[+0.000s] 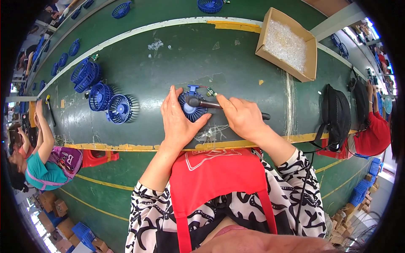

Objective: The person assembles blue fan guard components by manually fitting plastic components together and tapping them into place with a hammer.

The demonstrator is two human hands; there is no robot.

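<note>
Dead centre, a blue fan cage (195, 114) is held flat on the tabletop (147, 84), cradled in the left grip (179, 120): fingers laid at its 10 o'clock, thumb stretched to its 4 to 5 o'clock. From 3 o'clock the black hammer (211, 104) is brought in over the hub, its handle closed firmly in the right grip (242, 118).

And here is the danger: that left thumb is placed very near the hammer head, so it could be caught if a blow is aimed low or glances off. The thin ribs might be cracked if the rim is struck instead of the hub. At 1 to 2 o'clock a small circuit board (211, 91) is left lying loose, tied in by thin red wires (202, 87); those could be strained if the cage is twisted, and the board might be clipped by the right knuckles.

Now, what is concealed? Part of the hub is covered by the hammer head, and whether contact is made cannot be told from above. The cage's underside is out of sight, and its 9 o'clock edge is masked by fingers.

Further out at 9 to 10 o'clock, stacked blue cages (86, 76) are overlapped too closely to be counted. At 2 o'clock, clear pieces (284, 42) are heaped in a cardboard box (260, 44), their shape hardly made out.
</note>
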